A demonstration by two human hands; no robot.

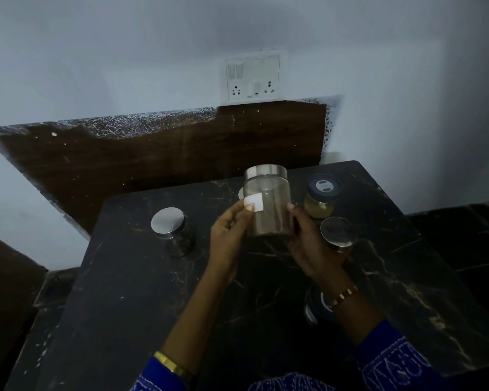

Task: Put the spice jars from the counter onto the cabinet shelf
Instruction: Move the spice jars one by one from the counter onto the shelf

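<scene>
The fingers (249, 208) of the left hand (228, 230) and the right hand (308, 244) are both curling around a clear, steel-lidded spice jar (268, 204), holding it upright above the dark marble worktop (124, 277). Another steel-lidded jar (172, 230) is standing to the left, while a blue-lidded jar (321, 197) and a third steel-lidded one (338, 232) are sitting just right.

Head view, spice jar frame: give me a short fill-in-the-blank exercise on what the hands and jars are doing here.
1. The clear glass jar with the steel lid is held by ____ hands, left hand and right hand.
2. Its white label faces the person's ____ hand.
3. The small jar of yellow powder has a dark ____ lid.
4. The white switch and socket plate is mounted on the ____.

Missing words: both; left; blue; wall
</scene>
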